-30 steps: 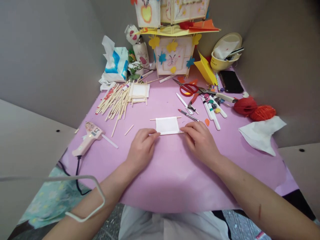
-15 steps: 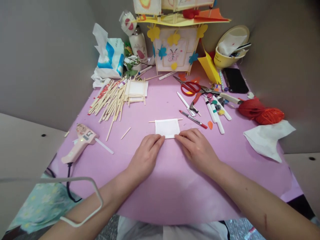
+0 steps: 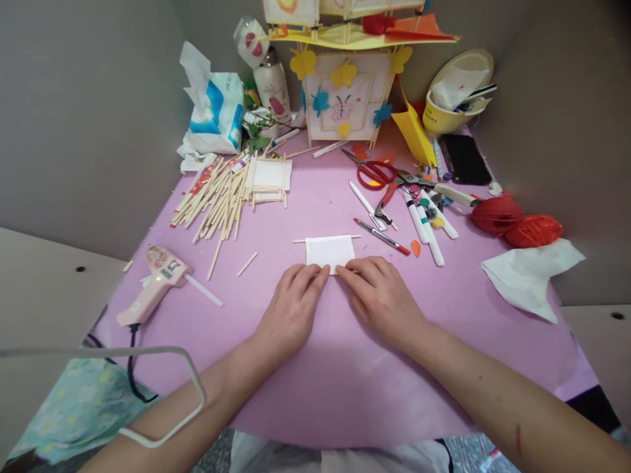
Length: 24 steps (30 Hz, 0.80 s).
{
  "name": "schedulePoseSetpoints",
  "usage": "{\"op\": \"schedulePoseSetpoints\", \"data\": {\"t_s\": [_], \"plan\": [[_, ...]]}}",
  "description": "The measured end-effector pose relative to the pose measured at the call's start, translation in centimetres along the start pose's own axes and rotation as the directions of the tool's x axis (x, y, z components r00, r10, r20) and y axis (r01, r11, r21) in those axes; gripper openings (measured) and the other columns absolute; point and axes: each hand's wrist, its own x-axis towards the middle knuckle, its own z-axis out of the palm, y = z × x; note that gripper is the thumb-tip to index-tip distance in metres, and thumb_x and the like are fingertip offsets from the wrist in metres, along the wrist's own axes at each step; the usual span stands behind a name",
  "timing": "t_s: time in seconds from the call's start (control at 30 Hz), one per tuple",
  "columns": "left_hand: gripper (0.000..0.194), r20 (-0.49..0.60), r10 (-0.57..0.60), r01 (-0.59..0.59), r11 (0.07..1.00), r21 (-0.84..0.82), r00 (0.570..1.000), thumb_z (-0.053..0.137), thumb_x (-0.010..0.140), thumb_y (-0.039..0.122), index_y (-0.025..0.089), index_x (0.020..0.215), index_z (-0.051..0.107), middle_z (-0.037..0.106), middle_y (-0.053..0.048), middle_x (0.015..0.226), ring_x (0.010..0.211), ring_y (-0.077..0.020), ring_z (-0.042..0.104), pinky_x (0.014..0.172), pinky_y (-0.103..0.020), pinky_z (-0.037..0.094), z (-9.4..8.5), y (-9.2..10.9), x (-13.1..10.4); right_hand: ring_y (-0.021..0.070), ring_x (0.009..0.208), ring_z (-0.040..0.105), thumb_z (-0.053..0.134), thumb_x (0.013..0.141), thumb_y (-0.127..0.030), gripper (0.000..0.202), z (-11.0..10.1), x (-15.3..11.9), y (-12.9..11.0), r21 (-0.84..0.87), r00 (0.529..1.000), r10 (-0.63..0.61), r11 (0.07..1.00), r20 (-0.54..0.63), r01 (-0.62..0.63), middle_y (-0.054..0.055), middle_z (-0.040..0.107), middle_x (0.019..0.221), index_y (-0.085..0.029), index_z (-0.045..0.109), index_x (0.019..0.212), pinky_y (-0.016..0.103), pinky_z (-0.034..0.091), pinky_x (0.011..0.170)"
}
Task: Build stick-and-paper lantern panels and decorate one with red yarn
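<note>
A small white paper panel (image 3: 329, 251) lies in front of me on the purple tabletop. A thin wooden stick (image 3: 299, 241) runs along its far edge and pokes out on both sides. At the panel's near edge, my left hand (image 3: 288, 305) is closed, thumb and fingers pinching the left part. My right hand (image 3: 387, 295) grips the right part of that same edge with fingers pressed together. The thumb and fingertips of the two hands almost meet at the middle. Whatever lies along the near edge is mostly hidden under my fingers.
On the left lie a pink glue gun (image 3: 158, 286) and a heap of wooden sticks (image 3: 217, 203). To the right are red scissors (image 3: 377, 174), a red pen (image 3: 382, 236), white markers (image 3: 424, 230) and red yarn (image 3: 530, 230). A decorated stick-and-paper structure (image 3: 362, 75) stands behind.
My hands have drawn closer together along the near edge of the paper panel, the right one shifting left and the left one slightly right. The panel stays in place.
</note>
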Motion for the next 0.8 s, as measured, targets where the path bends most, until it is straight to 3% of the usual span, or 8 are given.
{"op": "schedulePoseSetpoints", "data": {"t_s": [0.27,0.5,0.63,0.8], "plan": [[0.042,0.025,0.009,-0.01,0.999,0.036,1.0,0.044,0.094,0.011,0.012,0.135,0.049,0.057,-0.014,0.122,0.115,-0.0282,0.045,0.099,-0.048,0.045,0.0,0.2,0.2,0.0253,0.103,0.05,0.049,0.093,-0.016,0.035,0.3,0.1,-0.5,-0.043,0.997,-0.005,0.999,0.072,0.008,0.011,0.064,0.11,-0.015,0.058,0.127,0.041,0.041,0.084],[0.039,-0.126,-0.027,0.025,0.999,-0.021,0.992,0.043,0.088,0.002,0.011,0.124,0.055,0.059,-0.014,0.112,0.106,-0.0256,0.047,0.095,-0.046,0.048,-0.2,0.2,0.0,0.0249,0.102,0.048,0.05,0.089,-0.011,0.032,0.0,-0.4,-0.3,0.013,0.998,-0.003,1.0,-0.061,0.004,0.011,0.065,0.109,-0.013,0.062,0.119,0.04,0.042,0.084],[0.035,-0.129,-0.022,0.018,0.999,-0.03,0.991,0.044,0.088,0.002,0.014,0.117,0.058,0.059,-0.012,0.107,0.102,-0.025,0.049,0.091,-0.045,0.049,-0.4,0.2,0.0,0.0248,0.099,0.049,0.051,0.088,-0.009,0.027,-0.1,-0.4,-0.2,0.023,0.999,0.013,1.0,-0.043,-0.012,0.009,0.066,0.102,-0.016,0.066,0.109,0.04,0.042,0.083],[0.03,-0.184,-0.191,0.184,0.981,-0.055,0.964,0.051,0.09,0.014,0.016,0.12,0.054,0.056,-0.013,0.11,0.105,-0.0261,0.051,0.093,-0.046,0.047,-0.8,0.0,0.0,0.0255,0.101,0.05,0.054,0.089,-0.015,0.021,-0.6,-0.2,0.9,0.084,0.983,0.151,0.986,-0.104,-0.143,0.011,0.062,0.105,-0.015,0.064,0.108,0.041,0.043,0.087]]}}
